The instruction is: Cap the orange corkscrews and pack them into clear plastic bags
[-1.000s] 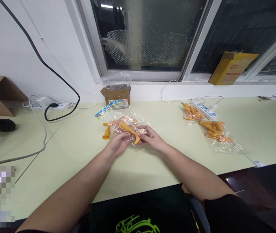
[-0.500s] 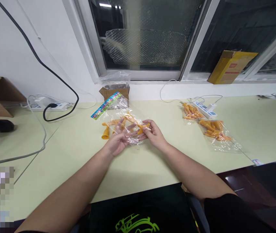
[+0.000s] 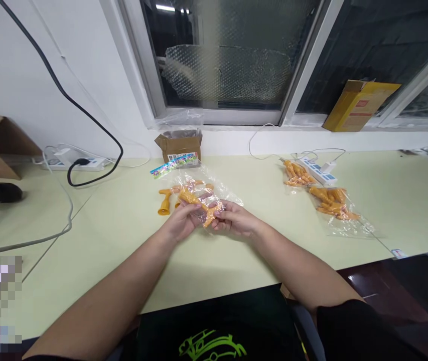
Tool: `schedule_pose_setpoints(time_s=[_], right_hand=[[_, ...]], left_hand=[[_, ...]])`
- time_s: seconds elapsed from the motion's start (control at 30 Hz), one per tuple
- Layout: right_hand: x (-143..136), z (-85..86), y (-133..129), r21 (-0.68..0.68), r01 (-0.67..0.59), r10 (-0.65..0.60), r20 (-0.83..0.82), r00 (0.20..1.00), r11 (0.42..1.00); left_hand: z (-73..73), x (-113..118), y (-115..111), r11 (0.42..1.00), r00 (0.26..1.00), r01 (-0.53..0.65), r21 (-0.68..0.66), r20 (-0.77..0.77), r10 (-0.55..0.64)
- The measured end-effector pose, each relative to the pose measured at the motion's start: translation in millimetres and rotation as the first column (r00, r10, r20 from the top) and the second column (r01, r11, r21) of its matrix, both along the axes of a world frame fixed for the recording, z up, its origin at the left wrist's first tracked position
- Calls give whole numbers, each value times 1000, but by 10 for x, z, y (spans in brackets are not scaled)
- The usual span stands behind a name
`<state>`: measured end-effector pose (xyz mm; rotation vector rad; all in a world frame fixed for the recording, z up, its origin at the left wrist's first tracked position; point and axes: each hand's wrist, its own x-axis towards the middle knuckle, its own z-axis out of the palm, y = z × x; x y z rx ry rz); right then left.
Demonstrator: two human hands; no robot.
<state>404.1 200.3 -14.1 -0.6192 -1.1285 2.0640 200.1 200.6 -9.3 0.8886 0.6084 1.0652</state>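
Observation:
A clear plastic bag (image 3: 223, 188) with a colourful printed header (image 3: 173, 165) lies between my hands, and an orange hand-shaped toy (image 3: 210, 213) shows through its film. My left hand (image 3: 184, 220) is closed on the bag's left side, near the toy's base. From the right, my right hand (image 3: 232, 219) pinches the bag at the toy's finger end. Just beyond my left hand, more orange toys rest on the table, one of them (image 3: 164, 203) standing on its round base and others partly hidden behind the bag.
Two clear bags of orange toys (image 3: 297, 173) (image 3: 334, 203) lie at the right beside a power strip (image 3: 319, 170). A small cardboard box (image 3: 179, 145) stands by the wall. Cables and another power strip (image 3: 95, 164) are at the left of the table (image 3: 214, 271).
The bag's header has swung flatter and to the right. The toy in the bag has come lower, nearer to me, and my right hand has moved down and left with the bag. My left fingers have closed.

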Motion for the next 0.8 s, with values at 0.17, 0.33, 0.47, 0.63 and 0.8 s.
schedule_pose_setpoints(time_s=[0.17, 0.33, 0.47, 0.63, 0.8], right_hand=[[-90, 0, -19, 104, 148, -154, 52, 987, 983], [-142, -39, -24, 193, 376, -400, 110, 910, 906], [-150, -40, -29, 237, 411, -447, 122, 886, 880], [-147, -10, -16, 290, 397, -447, 130, 885, 871], [-139, -51, -9, 332, 361, -437, 193, 879, 872]], left_hand=[[-20, 85, -36, 997, 997, 74, -36, -16, -75], [-78, 174, -98, 989, 997, 73, -130, -25, -77], [-142, 216, -123, 984, 992, 100, -147, -61, -110], [-121, 230, -139, 985, 993, 99, -143, -47, -107], [-122, 189, -134, 972, 984, 172, -160, -23, -178]])
